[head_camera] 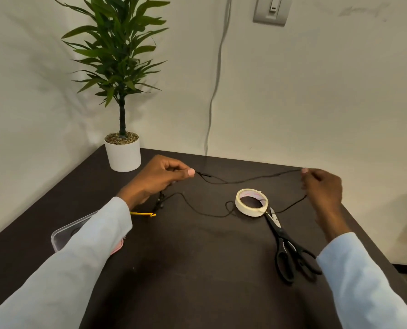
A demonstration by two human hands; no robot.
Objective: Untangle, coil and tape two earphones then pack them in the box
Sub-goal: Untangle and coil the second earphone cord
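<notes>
Above the far half of the dark table (197, 269), the left hand (155, 179) and the right hand (322, 186) each pinch the black earphone cable (245, 179) between thumb and fingers, stretched between them, while its slack lies beside the tape roll (251, 202).

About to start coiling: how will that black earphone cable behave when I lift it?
Probably very floppy: the cable sags between the left hand and right hand. It looks thin and light, so loops may spring loose. A strand runs by the tape roll, so it may snag there.
</notes>
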